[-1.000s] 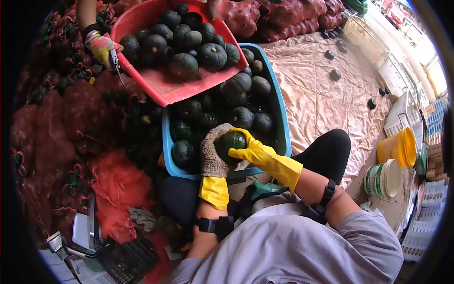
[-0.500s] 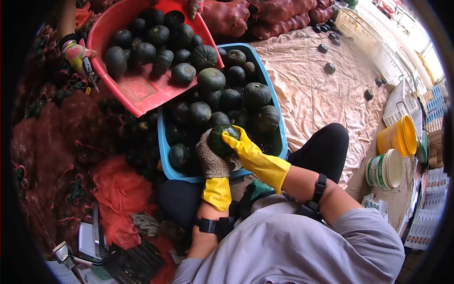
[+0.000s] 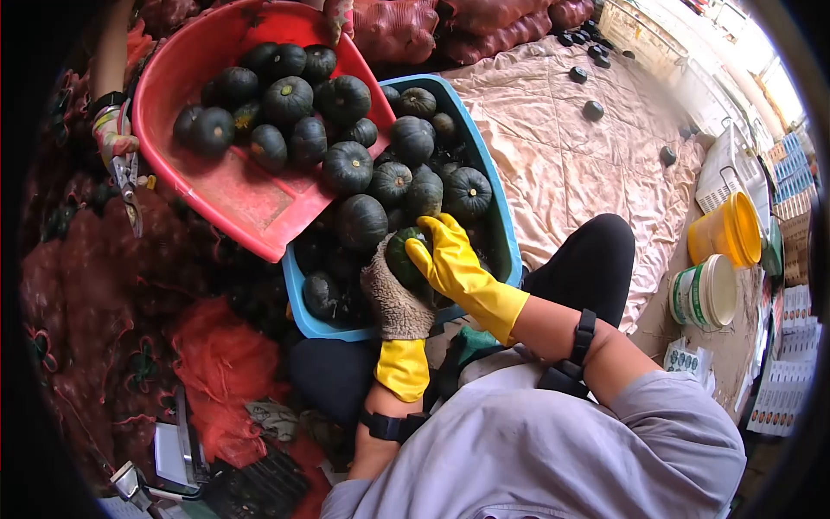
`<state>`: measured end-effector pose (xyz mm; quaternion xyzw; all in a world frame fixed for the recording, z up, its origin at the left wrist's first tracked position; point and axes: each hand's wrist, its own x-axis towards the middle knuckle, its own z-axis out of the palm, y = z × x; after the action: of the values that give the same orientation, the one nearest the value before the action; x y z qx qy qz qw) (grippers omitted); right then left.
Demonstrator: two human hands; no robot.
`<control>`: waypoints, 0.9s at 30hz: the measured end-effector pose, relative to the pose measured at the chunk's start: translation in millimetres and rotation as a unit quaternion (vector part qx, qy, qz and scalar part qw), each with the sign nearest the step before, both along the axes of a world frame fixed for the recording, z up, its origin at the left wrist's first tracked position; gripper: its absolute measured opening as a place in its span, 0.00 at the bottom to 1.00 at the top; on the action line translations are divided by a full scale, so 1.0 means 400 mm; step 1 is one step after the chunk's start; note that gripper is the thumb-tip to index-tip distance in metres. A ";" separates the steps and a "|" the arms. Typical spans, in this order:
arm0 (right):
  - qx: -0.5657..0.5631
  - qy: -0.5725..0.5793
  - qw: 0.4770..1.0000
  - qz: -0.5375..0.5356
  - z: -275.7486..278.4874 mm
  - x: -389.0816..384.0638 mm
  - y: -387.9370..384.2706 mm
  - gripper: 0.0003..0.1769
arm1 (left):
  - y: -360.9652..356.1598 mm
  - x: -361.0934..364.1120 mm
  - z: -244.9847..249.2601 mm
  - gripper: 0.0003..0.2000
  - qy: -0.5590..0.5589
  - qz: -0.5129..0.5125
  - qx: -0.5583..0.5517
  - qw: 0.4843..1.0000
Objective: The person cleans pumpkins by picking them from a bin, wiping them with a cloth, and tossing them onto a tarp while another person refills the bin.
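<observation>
Both my hands hold one dark green squash over the near edge of a blue tub. My left hand, in a brown fuzzy mitt over a yellow glove, wraps its left and lower side. On its right side lie the fingers of my right hand, in a yellow rubber glove. Several more squashes fill the tub. A red basin with several squashes tilts over the tub's back left part. Another person's gloved hand holds snips at the basin's left, and a second gloved hand grips its far rim.
Net sacks lie at the back and left. A beige cloth with scattered squashes covers the floor to the right. Beyond it stand a yellow bucket, a white bucket and a white crate. Red netting lies lower left.
The red basin has shifted left and toward me, and squashes at its lip and in the tub have changed position. My hands still hold the squash, which has turned slightly between them.
</observation>
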<state>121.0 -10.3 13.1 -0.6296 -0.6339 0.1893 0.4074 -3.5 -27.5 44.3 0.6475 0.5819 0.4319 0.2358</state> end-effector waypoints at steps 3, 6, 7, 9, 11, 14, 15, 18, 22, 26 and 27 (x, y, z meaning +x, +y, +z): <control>0.094 0.007 0.995 0.021 0.003 -0.012 -0.048 0.49 | 0.013 0.016 -0.024 0.28 -0.057 -0.032 0.049 0.997; -0.015 0.015 1.000 0.020 0.020 -0.017 -0.050 0.52 | 0.023 0.002 -0.009 0.28 -0.014 -0.067 0.100 0.993; -0.054 0.079 0.994 0.044 0.029 -0.015 -0.060 0.53 | 0.025 -0.010 0.001 0.27 -0.018 -0.091 0.106 0.990; -0.119 0.104 0.985 0.071 0.072 -0.010 -0.086 0.47 | 0.031 -0.031 0.004 0.20 -0.007 -0.131 0.103 0.986; -0.244 0.221 0.934 0.141 0.162 0.011 -0.079 0.42 | 0.038 -0.044 0.008 0.18 -0.369 -0.205 -0.116 0.899; -0.394 0.586 0.696 0.132 0.117 0.039 -0.032 0.33 | 0.055 -0.057 -0.063 0.16 -0.397 -0.102 -0.243 0.879; -0.440 0.652 0.607 0.111 0.082 0.057 0.010 0.34 | 0.068 -0.052 -0.060 0.14 -0.232 -0.045 -0.203 0.950; -0.393 0.751 0.531 -0.020 0.008 0.027 0.038 0.39 | 0.055 -0.007 -0.051 0.22 0.111 0.023 -0.050 0.992; -0.254 0.390 0.879 0.107 0.026 0.012 -0.097 0.39 | 0.025 -0.021 -0.008 0.23 0.132 -0.056 0.104 0.984; -0.345 0.552 0.722 0.233 0.064 0.111 -0.124 0.33 | 0.040 -0.032 -0.076 0.14 0.084 -0.031 0.045 0.995; -0.365 0.598 0.675 0.230 0.081 0.148 -0.120 0.34 | 0.028 -0.023 -0.050 0.14 0.108 -0.040 0.105 0.988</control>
<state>180.4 -58.1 45.6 -0.3146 -0.2604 0.8295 0.3810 -12.6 -16.4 24.2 0.7341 0.5292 0.4084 0.1197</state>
